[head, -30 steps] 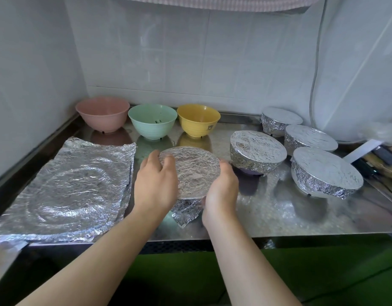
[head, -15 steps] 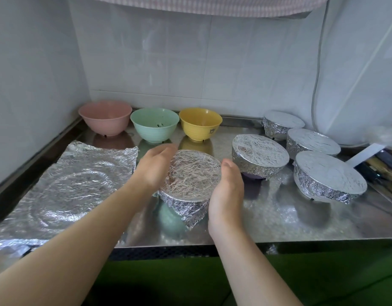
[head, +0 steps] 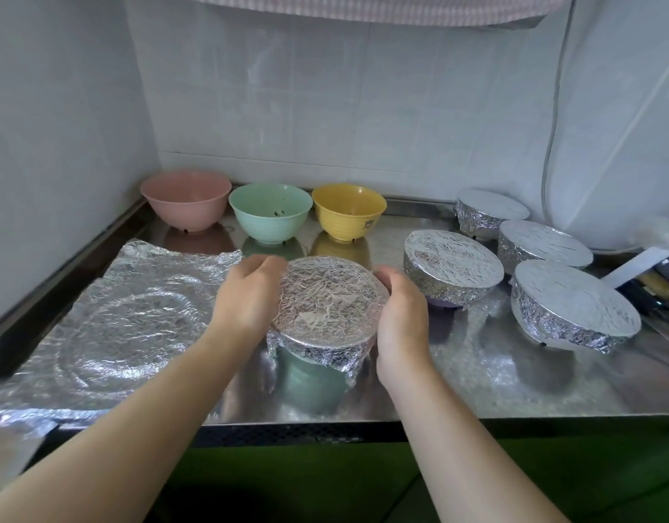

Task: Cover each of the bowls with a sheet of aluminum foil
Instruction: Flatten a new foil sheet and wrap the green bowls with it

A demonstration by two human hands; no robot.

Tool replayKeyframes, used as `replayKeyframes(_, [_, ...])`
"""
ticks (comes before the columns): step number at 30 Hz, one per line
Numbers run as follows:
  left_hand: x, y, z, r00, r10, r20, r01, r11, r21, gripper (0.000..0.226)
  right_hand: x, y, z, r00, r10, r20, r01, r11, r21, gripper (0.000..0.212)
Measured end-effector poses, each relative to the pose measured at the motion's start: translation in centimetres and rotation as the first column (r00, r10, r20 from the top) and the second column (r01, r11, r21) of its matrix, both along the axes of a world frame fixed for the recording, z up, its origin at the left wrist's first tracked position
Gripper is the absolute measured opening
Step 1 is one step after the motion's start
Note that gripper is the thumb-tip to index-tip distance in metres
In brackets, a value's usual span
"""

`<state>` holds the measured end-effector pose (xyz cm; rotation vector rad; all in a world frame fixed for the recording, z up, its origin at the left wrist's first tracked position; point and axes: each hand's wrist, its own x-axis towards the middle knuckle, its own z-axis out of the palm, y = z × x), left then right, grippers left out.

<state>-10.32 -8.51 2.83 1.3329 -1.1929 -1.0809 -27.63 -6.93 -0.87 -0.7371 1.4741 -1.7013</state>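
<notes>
A green bowl [head: 310,379] stands near the counter's front edge, its top wrapped in crinkled foil [head: 327,300]. My left hand [head: 248,296] curls round the foil at the bowl's left rim. My right hand [head: 402,315] cups the right rim, fingers bent over the far edge. Loose foil corners hang below the rim at the front. Three uncovered bowls line the back wall: pink [head: 185,200], green [head: 270,211] and yellow [head: 348,210]. Several foil-covered bowls [head: 451,273] stand to the right. Flat foil sheets [head: 114,326] lie at the left.
The steel counter [head: 514,375] ends in a front edge just below the bowl. Tiled walls close the left and back. Utensils with a white handle [head: 640,266] lie at the far right. A white cable [head: 551,145] hangs down the right wall.
The foil-topped bowl was tilted up toward me a second ago; it now stands level on the counter. Both hands have slid round its rim, pressing the foil down.
</notes>
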Motion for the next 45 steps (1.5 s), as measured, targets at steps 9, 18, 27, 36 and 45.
replayKeyframes(9, [-1.7, -0.5, -0.1, 0.949, -0.094, -0.301, 0.114, 0.992, 0.052, 0.032, 2.6, 1.4, 0.7, 0.949, -0.053, 0.311, 0.088, 0.991, -0.099, 0.048])
replayKeyframes(18, [-1.8, 0.6, -1.2, 0.904, 0.040, -0.425, -0.002, 0.996, 0.089, 0.036, 2.8, 1.5, 0.2, 0.867, -0.007, 0.498, 0.113, 0.977, -0.182, 0.059])
replayKeyframes(27, [-2.9, 2.4, -1.0, 0.924, 0.111, -0.365, -0.108, 0.994, 0.028, 0.030, 3.8, 2.3, -0.8, 0.867, -0.028, 0.498, 0.103, 0.987, -0.124, 0.039])
replayKeyframes(36, [-2.7, 2.9, -2.0, 0.934, 0.119, -0.337, -0.118, 0.993, 0.025, 0.036, 1.7, 3.1, 1.0, 0.947, -0.028, 0.319, 0.087, 0.981, -0.173, 0.044])
replayKeyframes(45, [-4.4, 3.6, -3.2, 0.923, 0.236, -0.303, -0.241, 0.970, 0.019, 0.046, 3.6, 1.6, 1.2, 0.864, -0.090, 0.495, 0.176, 0.976, -0.129, 0.044])
